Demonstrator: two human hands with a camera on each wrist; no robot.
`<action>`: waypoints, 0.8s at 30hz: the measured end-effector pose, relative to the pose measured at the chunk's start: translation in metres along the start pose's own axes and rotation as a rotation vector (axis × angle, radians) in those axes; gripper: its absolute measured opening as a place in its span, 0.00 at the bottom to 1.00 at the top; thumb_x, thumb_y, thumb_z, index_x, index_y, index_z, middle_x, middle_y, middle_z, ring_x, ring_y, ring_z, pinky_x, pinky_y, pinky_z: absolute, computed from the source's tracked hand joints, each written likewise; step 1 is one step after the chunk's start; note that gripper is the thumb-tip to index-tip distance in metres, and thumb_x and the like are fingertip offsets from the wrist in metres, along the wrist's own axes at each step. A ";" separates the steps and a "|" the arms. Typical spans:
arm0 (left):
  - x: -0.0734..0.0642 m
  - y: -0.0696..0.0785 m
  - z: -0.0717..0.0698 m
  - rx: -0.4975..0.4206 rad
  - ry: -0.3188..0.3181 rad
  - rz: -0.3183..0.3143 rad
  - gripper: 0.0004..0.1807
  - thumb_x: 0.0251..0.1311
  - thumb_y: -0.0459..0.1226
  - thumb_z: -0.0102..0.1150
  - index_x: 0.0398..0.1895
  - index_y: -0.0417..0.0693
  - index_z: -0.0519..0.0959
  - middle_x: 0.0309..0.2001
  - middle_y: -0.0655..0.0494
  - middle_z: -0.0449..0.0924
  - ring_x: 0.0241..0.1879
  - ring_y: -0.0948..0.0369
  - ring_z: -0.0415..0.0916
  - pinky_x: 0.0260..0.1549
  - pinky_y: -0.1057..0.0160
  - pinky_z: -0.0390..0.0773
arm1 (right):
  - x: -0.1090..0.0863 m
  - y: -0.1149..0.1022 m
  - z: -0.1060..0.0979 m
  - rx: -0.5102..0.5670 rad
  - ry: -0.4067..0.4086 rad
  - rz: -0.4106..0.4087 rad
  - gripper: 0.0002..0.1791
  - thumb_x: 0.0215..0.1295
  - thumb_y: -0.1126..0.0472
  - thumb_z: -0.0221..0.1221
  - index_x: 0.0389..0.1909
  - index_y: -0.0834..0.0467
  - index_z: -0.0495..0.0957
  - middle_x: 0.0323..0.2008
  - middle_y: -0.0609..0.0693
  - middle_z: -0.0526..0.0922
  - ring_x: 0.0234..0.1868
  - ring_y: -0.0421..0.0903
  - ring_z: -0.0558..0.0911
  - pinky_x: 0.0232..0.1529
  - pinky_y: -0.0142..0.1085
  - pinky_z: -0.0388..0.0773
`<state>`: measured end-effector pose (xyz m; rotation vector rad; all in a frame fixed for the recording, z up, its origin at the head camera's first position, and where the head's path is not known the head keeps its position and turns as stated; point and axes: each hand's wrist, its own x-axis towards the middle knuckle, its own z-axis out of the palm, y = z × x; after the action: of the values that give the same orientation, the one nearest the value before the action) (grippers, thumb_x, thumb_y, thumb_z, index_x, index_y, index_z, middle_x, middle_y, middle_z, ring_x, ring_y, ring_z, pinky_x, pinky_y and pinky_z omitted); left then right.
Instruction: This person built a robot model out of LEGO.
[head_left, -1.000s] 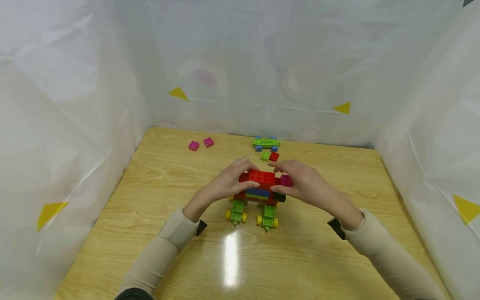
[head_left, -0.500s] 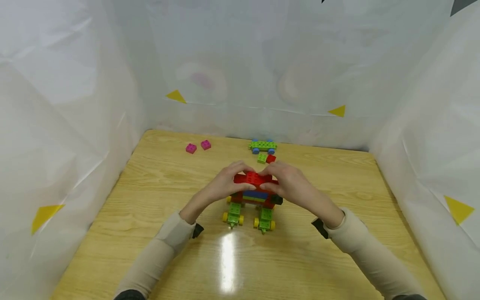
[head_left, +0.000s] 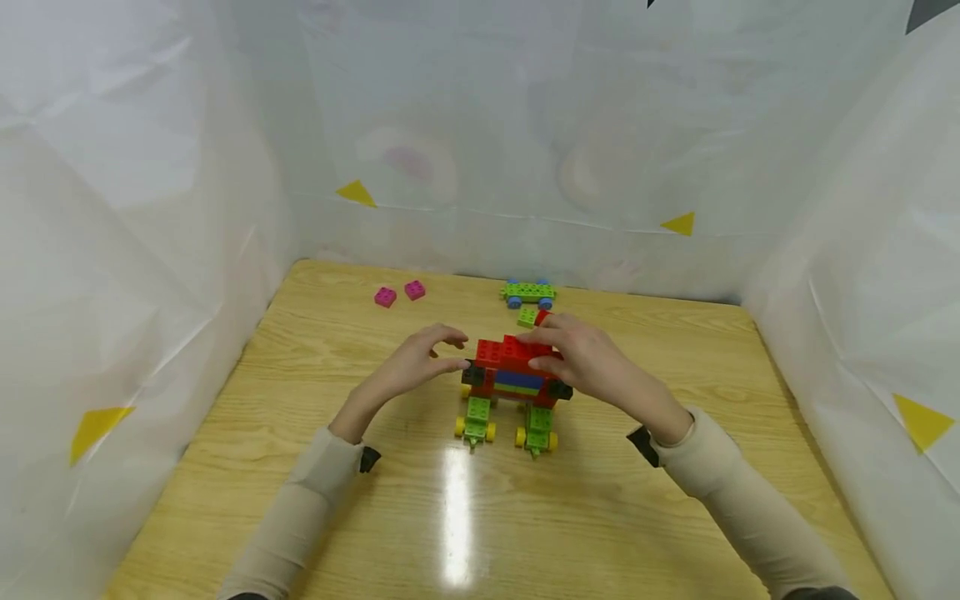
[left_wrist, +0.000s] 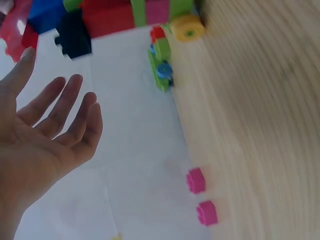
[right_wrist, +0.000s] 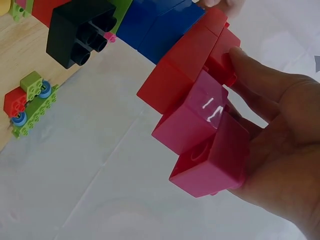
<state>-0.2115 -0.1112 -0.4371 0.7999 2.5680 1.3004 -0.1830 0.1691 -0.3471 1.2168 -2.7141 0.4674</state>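
A toy brick build (head_left: 519,380) stands on two green wheeled bases (head_left: 477,421) with yellow wheels. Its middle is blue and lime, a black brick (head_left: 472,372) juts out at each end, and red bricks (head_left: 491,353) form the top. My right hand (head_left: 592,358) pinches an upper red brick (right_wrist: 222,57) between thumb and fingers. Two magenta bricks (right_wrist: 195,120) project stepwise from that end, against my palm; the hand hides them in the head view. At the other end, my left hand (head_left: 412,364) is held loosely curved and holds nothing, fingertips close to the black brick.
Behind the build are a green wheeled base (head_left: 528,292) with blue wheels, a lime brick (head_left: 527,317) and a small red brick (head_left: 543,317). Two magenta bricks (head_left: 386,297) lie far left on the wooden table (head_left: 315,500). White sheeting (head_left: 480,125) encloses the sides and back.
My right hand has moved left and taken hold of the upper red brick. My left hand has let go of the build's top and drawn away left, uncovering the left black brick.
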 end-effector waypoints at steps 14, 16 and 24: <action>0.012 -0.081 -0.021 0.136 0.140 -0.197 0.24 0.66 0.35 0.57 0.62 0.31 0.69 0.55 0.35 0.73 0.56 0.42 0.68 0.55 0.44 0.69 | 0.003 0.006 -0.001 0.005 -0.034 0.050 0.18 0.59 0.61 0.67 0.50 0.58 0.82 0.37 0.49 0.79 0.32 0.44 0.73 0.29 0.34 0.71; 0.016 -0.090 -0.022 0.168 0.167 -0.219 0.24 0.66 0.35 0.57 0.62 0.31 0.68 0.55 0.35 0.72 0.57 0.42 0.68 0.54 0.44 0.70 | 0.003 0.006 -0.001 0.003 -0.040 0.063 0.18 0.59 0.60 0.67 0.51 0.58 0.82 0.37 0.49 0.79 0.31 0.44 0.72 0.28 0.34 0.70; 0.035 -0.110 -0.028 0.293 0.281 -0.232 0.23 0.64 0.33 0.58 0.60 0.32 0.69 0.56 0.36 0.68 0.56 0.41 0.67 0.52 0.44 0.71 | 0.006 0.009 -0.002 -0.017 -0.046 0.071 0.19 0.58 0.60 0.67 0.51 0.57 0.82 0.34 0.48 0.78 0.28 0.42 0.69 0.27 0.33 0.67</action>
<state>-0.2943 -0.1653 -0.5032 0.3590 3.0106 1.0470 -0.1938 0.1712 -0.3463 1.1442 -2.8014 0.4287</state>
